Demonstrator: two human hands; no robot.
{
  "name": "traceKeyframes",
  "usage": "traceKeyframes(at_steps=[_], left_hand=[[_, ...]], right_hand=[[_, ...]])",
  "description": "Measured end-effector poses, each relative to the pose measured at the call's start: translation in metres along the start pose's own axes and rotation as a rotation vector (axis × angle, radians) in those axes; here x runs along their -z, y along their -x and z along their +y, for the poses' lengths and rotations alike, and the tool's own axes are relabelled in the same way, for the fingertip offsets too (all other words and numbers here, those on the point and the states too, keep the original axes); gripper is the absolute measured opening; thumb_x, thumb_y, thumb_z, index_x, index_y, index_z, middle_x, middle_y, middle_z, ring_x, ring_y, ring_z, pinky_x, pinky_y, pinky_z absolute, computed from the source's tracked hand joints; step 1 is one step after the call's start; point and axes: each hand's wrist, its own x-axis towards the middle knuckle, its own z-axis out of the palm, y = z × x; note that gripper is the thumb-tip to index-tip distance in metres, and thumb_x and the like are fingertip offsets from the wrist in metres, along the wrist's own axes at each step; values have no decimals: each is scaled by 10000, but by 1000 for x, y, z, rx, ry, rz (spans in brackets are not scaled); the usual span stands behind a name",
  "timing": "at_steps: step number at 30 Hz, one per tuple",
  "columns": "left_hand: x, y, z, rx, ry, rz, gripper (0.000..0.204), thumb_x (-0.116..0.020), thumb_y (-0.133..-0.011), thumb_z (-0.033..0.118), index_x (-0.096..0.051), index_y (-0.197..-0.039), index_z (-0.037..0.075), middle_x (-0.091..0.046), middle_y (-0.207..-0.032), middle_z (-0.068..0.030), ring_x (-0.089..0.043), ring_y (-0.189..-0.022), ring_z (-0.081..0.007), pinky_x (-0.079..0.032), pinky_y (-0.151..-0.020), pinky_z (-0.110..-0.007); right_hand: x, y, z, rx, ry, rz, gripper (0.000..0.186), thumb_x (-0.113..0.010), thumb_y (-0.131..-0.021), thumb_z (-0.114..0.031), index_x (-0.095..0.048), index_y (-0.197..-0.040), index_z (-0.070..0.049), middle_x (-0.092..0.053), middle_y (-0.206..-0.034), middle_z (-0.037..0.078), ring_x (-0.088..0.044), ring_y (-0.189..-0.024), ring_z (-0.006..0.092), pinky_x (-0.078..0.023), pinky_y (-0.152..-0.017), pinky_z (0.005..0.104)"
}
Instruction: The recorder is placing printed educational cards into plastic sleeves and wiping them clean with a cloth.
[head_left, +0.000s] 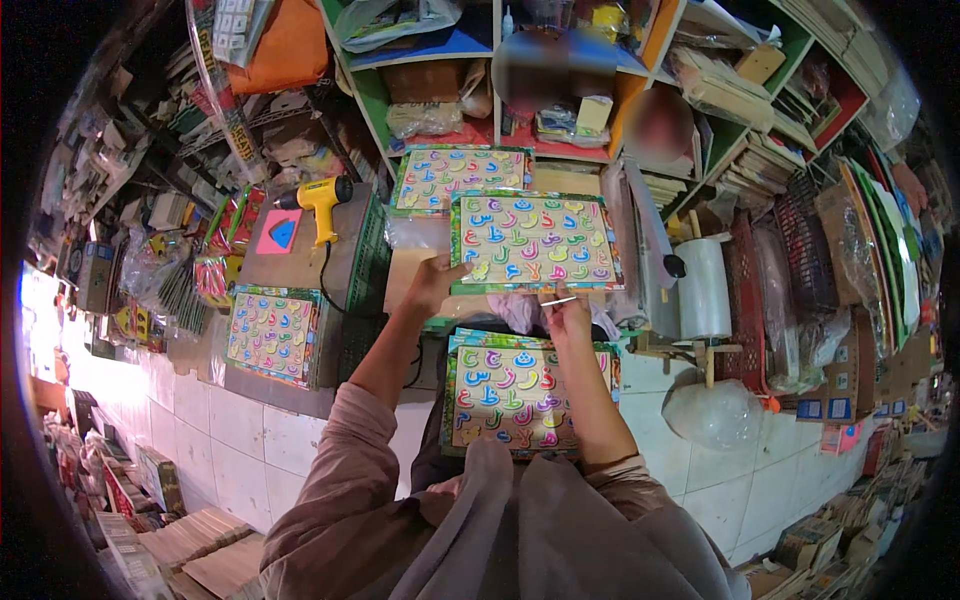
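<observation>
My left hand (438,285) grips the lower left corner of a wooden letter puzzle board (540,243) with colourful letters and a bright printed border. Below that board's front edge, my right hand (568,320) is closed around a thin, pale stick-like tool (562,301); its exact kind is too small to tell. Whether the right fingertips also touch the board is hard to see. A second puzzle board (460,180) lies just behind the held one. Across my lap rests another puzzle board (500,395), partly covered by my right forearm.
On the left bench, a yellow heat gun (322,205) with a black cord lies behind more puzzle boards (270,335) and beside a pink-and-blue piece (280,233). A roll of clear film (704,290) stands at right. Crowded shelves (430,80) rise behind the work area.
</observation>
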Motion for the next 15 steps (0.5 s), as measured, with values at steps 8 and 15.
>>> traceKeyframes(at_steps=[8,15], left_hand=[[18,3,8,-4,-1,-34,340,-543,-809,92,-449,-1117,-18,-544,-1034,-111,-552,-894,-239,-476,-785,-362],[55,-2,5,155,206,21,345,-480,-823,39,-389,-1152,-18,-532,-1038,-99,-542,-918,-215,-471,-814,-351]], right_hand=[[-27,7,-1,-54,130,-168,74,-503,-812,-18,-508,-868,31,-578,-775,114,-586,-676,214,-510,-594,291],[46,54,-123,-174,893,-406,120,-543,-802,-78,-576,-902,-20,-607,-889,68,-583,-783,136,-479,-661,259]])
